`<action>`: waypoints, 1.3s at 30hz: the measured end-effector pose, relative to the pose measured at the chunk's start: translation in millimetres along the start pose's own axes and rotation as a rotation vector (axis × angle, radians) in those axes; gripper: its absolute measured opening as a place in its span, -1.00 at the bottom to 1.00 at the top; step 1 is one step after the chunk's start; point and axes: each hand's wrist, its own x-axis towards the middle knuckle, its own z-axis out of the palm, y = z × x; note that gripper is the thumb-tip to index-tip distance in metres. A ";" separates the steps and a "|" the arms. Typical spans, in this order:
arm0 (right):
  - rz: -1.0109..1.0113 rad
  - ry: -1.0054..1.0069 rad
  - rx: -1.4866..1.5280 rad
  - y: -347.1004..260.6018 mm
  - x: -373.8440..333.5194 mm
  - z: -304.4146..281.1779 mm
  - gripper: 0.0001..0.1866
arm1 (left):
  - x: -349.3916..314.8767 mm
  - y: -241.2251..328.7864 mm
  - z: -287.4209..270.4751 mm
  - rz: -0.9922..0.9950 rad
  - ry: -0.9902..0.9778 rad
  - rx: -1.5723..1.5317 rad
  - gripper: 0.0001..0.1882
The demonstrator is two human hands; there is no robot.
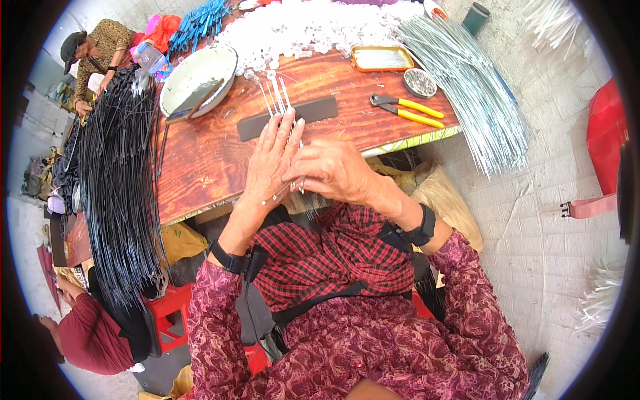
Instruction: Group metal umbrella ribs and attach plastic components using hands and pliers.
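Observation:
My left hand [268, 157] lies flat with its fingers stretched over several thin metal rods, whose white far ends [277, 95] stick out past the fingertips. Under the fingertips a dark grey flat bar [317, 109] rests on the wooden table. My right hand [337, 170] is beside it, thumb and fingers pinched near the rods' near ends [279, 195] by the left wrist. The palm sides of both hands are hidden.
Left of my hands stand an enamel basin [223, 63] and a black bundle of long rods [120, 173]. Yellow-handled pliers [417, 112], a small round tin [420, 83], a yellow-rimmed tray [382, 58] and silvery rods [473, 93] lie right. White plastic pieces [293, 30] pile behind. Two people sit left.

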 end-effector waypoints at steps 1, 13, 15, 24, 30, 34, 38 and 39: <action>-0.011 0.005 -0.024 1.9 0.4 2.3 -0.73 | 0.6 0.7 -1.7 -0.011 -0.023 -0.019 -0.18; 0.011 0.081 -0.014 9.2 -0.7 9.5 -0.80 | -1.7 6.6 4.4 -0.157 0.120 -0.061 -0.06; 0.019 0.065 -0.005 9.9 0.4 6.7 -0.80 | -4.1 5.8 8.2 -0.199 0.115 -0.007 -0.01; 0.036 -0.277 0.133 25.9 25.2 -48.4 -0.62 | -3.2 13.5 -3.5 -0.251 0.107 -0.065 0.38; 0.132 -0.076 -0.066 77.6 78.4 -42.4 -0.69 | -4.1 11.3 -4.2 -0.236 0.160 -0.049 0.35; 0.188 -0.036 -0.172 100.9 103.2 -27.2 -0.72 | -0.3 12.6 -0.4 -0.250 0.127 -0.060 0.32; 0.226 -0.087 -0.189 112.0 117.8 -17.7 -0.65 | -2.4 12.2 -0.8 -0.262 0.087 -0.051 0.31; 0.214 -0.106 -0.198 113.6 119.1 -16.5 -0.64 | -2.9 12.5 -0.5 -0.265 0.086 -0.054 0.31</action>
